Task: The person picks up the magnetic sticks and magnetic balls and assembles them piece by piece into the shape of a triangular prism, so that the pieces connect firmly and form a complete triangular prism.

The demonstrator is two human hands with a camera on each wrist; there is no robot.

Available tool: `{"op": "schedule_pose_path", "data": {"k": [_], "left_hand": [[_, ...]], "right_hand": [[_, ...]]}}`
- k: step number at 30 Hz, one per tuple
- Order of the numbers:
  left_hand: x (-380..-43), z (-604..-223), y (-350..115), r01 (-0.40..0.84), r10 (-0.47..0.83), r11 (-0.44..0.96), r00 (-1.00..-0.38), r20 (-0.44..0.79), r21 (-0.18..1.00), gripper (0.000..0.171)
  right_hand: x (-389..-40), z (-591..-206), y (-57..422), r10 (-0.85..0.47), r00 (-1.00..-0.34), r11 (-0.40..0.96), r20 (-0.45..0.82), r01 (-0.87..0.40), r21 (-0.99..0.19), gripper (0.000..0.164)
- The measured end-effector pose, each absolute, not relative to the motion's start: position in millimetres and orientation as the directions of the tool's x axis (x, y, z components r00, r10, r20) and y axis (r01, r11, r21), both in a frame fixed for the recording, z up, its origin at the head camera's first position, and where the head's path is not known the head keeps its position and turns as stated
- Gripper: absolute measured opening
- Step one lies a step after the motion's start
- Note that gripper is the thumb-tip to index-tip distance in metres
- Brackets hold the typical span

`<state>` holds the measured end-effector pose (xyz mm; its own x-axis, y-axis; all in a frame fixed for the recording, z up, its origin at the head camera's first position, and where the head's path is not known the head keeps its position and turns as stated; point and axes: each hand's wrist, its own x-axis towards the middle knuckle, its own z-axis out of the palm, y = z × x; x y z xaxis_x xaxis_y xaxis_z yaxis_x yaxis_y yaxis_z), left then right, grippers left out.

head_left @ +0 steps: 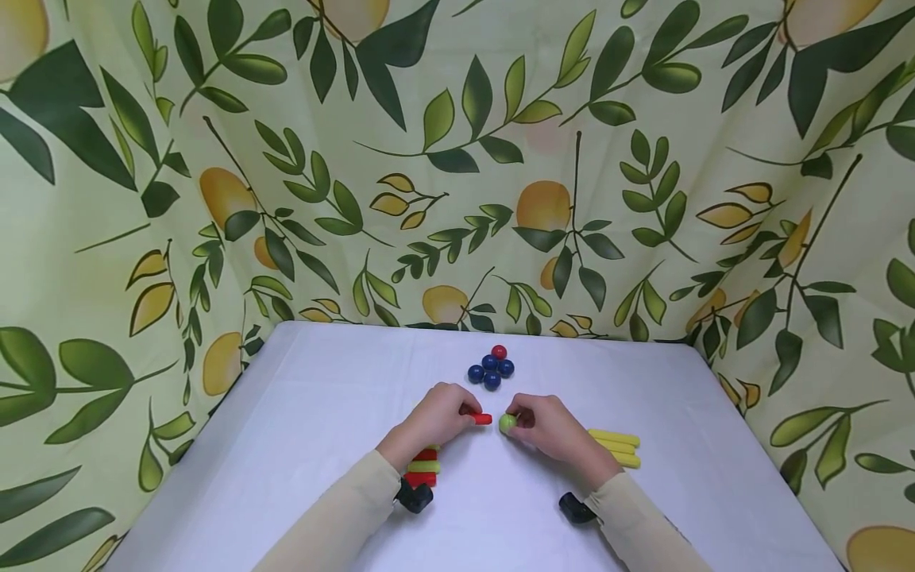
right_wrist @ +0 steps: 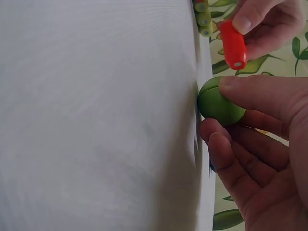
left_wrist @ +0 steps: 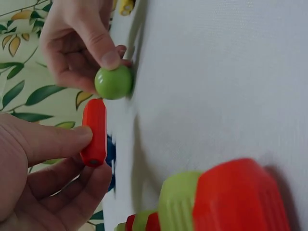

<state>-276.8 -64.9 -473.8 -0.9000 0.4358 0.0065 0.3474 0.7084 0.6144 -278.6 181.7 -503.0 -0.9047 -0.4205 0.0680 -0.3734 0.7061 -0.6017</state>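
Observation:
My left hand [head_left: 445,415] pinches a short red rod [left_wrist: 95,132] between thumb and fingers, its far end pointing toward the right hand. A small grey spot shows in the rod's end face. Facing it, my right hand [head_left: 549,427] holds a green ball [right_wrist: 220,102] between thumb and fingertips; a seam line runs across the ball. In the head view a small gap lies between rod and ball. Both are held low over the white table [head_left: 343,381].
Behind the hands sits a cluster of several dark blue balls [head_left: 492,381] with one red ball [head_left: 499,352]. Red and green rods [head_left: 422,479] lie in a row beneath the left forearm. Yellow rods [head_left: 616,447] lie right of the right hand. A leaf-patterned cloth [head_left: 457,238] hangs behind the table.

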Motion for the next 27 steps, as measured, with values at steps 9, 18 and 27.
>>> {"op": "schedule_pose_path", "data": {"k": [9,18,27], "left_hand": [[-275.7,-481.5,-54.0,0.314,0.419,0.743,-0.907,-0.045,0.592,0.013],[-277.7,-481.8,-49.9,0.291,0.402,0.739,-0.914,-0.051,0.608,0.014],[-281.4,-485.4,-47.8,0.292,0.412,0.727,-0.91,-0.055,0.622,0.014]], "right_hand": [[-277.8,-503.8,181.4,-0.423,-0.905,0.71,0.048,-0.364,-0.603,0.02],[-277.0,-502.4,181.0,-0.419,-0.907,0.719,0.044,-0.361,-0.594,0.021],[-277.6,-504.2,180.7,-0.413,-0.91,0.722,0.041,-0.354,-0.594,0.022]]}}
